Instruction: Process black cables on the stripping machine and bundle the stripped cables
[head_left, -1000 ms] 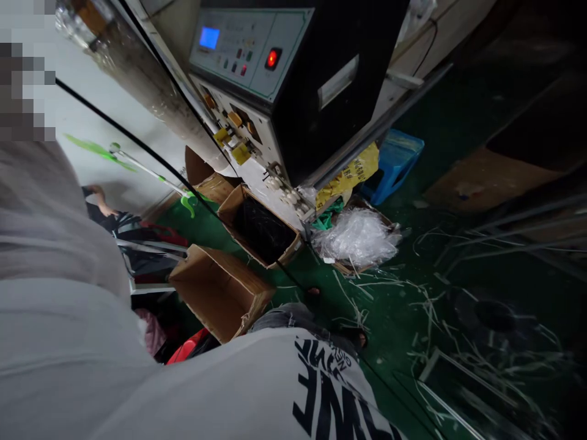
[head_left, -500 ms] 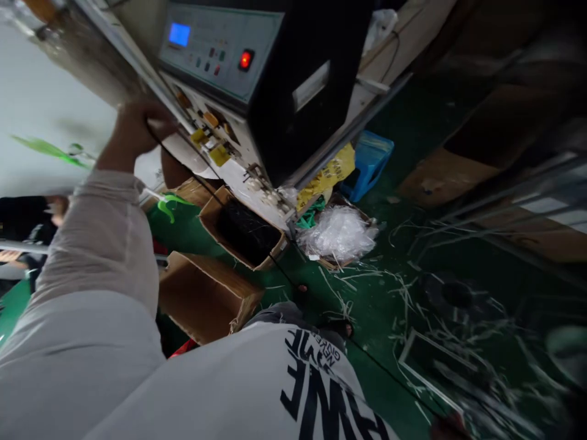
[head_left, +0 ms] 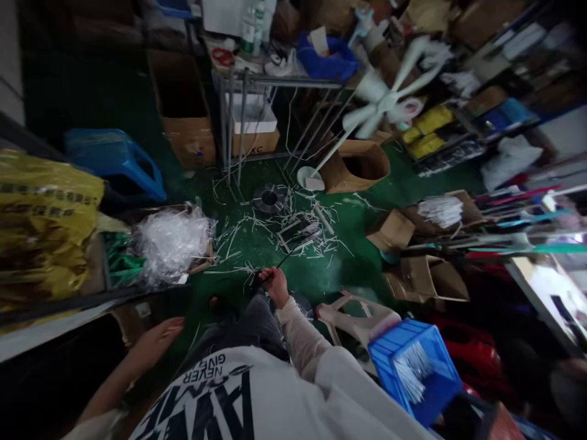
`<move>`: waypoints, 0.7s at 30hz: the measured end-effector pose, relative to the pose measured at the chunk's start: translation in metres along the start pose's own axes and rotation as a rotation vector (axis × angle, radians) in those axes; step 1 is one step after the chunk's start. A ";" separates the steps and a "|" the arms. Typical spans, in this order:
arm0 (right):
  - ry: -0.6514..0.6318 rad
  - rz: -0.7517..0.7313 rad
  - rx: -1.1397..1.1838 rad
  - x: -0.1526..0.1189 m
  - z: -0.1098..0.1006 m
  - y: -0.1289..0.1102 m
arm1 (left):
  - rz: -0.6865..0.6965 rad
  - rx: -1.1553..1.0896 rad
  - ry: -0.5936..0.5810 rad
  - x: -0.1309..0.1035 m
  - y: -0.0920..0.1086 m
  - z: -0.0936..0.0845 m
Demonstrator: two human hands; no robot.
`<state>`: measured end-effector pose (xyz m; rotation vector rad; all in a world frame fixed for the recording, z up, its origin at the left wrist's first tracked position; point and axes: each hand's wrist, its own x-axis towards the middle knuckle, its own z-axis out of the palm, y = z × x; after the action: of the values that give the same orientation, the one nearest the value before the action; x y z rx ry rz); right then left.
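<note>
Pinching a thin, dark cord [head_left: 285,258] between curled fingers, the right hand [head_left: 275,287] is held before the trousered legs, the cord slanting over the smooth green floor [head_left: 351,269] toward a rectangular frame [head_left: 290,227] among pale, ribbon-like strips [head_left: 321,249]. Near the frame lies a flat, dark, ring-shaped coil [head_left: 260,200]. Loose and nearly straight-fingered, the left hand [head_left: 158,337] is near a heap of crinkled, glossy clear plastic [head_left: 172,241]. A rigid blue plastic crate [head_left: 383,357] holds slender white pieces [head_left: 413,370] beside a pale stool [head_left: 364,321].
</note>
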<state>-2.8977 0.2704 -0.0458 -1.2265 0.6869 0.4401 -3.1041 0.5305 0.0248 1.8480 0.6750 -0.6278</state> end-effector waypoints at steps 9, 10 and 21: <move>-0.079 0.051 0.158 0.001 0.003 0.004 | 0.170 -0.078 -0.173 0.110 0.096 0.043; -0.094 0.060 0.155 -0.003 0.006 0.004 | 0.169 -0.073 -0.182 0.115 0.103 0.046; -0.751 0.131 -0.200 -0.090 0.065 0.055 | -0.048 -0.049 -0.356 0.120 0.122 0.047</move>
<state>-2.9828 0.3535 -0.0110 -1.0896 0.0757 1.0290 -2.9397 0.4672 0.0045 1.6228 0.4935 -0.9352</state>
